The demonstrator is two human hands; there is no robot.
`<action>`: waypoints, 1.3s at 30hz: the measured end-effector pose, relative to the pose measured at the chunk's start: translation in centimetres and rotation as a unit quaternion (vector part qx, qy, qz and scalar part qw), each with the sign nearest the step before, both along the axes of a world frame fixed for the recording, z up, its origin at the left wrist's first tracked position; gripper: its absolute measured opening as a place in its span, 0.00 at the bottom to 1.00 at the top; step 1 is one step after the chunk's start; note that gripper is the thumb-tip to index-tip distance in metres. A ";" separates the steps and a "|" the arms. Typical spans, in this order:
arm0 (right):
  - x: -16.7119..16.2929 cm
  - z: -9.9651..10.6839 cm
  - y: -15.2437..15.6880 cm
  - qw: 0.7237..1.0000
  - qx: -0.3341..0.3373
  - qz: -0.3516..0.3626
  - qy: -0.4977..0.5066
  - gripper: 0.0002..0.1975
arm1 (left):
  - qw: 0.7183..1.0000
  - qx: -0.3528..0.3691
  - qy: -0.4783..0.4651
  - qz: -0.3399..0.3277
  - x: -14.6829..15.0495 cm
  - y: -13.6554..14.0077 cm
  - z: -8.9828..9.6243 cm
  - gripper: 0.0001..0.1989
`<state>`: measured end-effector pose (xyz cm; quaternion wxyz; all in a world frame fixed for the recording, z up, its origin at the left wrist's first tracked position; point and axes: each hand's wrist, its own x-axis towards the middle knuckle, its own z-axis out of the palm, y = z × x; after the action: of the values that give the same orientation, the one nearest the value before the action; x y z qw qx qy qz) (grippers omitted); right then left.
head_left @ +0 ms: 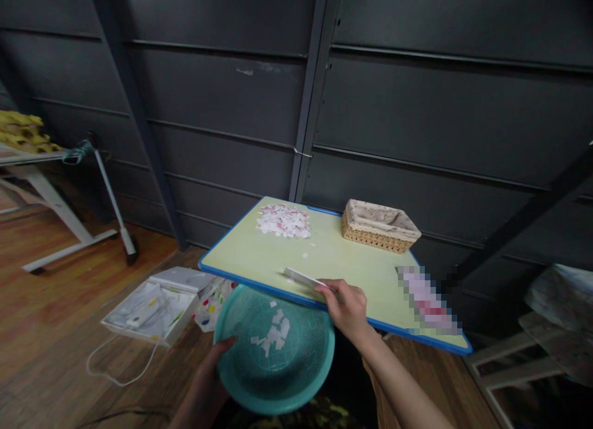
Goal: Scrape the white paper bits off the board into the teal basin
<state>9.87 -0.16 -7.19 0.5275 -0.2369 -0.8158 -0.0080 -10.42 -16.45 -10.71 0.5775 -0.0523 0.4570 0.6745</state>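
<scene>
My left hand (209, 374) grips the left rim of a round teal plastic basket (325, 367), the thumb lying over the edge. The basket sits just below the table's front edge, with several white paper scraps (275, 335) on its mesh bottom. My right hand (346, 307) is closed around one end of a flat pale strip (302, 277), perhaps a ruler or a scraper. Its long edge lies on or just above the pale yellow tabletop (250, 247), close to the front edge. Farther back is a heap of white and pinkish paper scraps (283, 221), and a few loose bits lie nearer.
A cloth-lined wicker basket (380, 231) stands at the table's back right. A blurred-out flat item (428, 299) lies at the right end. An open white box (151, 308) with a cord is on the floor at left. Dark metal panels (222, 95) rise behind.
</scene>
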 end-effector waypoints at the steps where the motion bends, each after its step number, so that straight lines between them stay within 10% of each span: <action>1: 0.0 0.0 -0.5 1.000 0.001 0.012 0.005 0.07 | 1.000 -0.002 -0.006 -0.002 -0.1 0.0 0.1 0.43; 9: 0.2 0.1 -2.3 0.999 -0.026 0.042 0.006 0.08 | 1.000 -0.012 -0.023 -0.011 -0.4 -0.5 0.2 0.38; 16: 1.2 2.3 6.0 0.982 -0.086 -0.165 0.034 0.16 | 0.999 0.000 -0.039 -0.025 -0.5 -0.4 0.0 0.40; 22: 1.0 1.7 10.1 0.973 -0.143 -0.178 -0.027 0.17 | 0.999 -0.008 -0.040 -0.031 -0.3 -0.2 -0.3 0.41; 39: 1.6 0.7 0.9 0.986 -0.159 0.053 -0.016 0.09 | 1.000 -0.001 -0.024 -0.006 -0.4 -0.3 -0.5 0.44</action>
<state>11.43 0.73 -6.51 0.4698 -0.2737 -0.8265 0.1458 -10.80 -16.76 -11.24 0.5926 -0.0661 0.4440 0.6688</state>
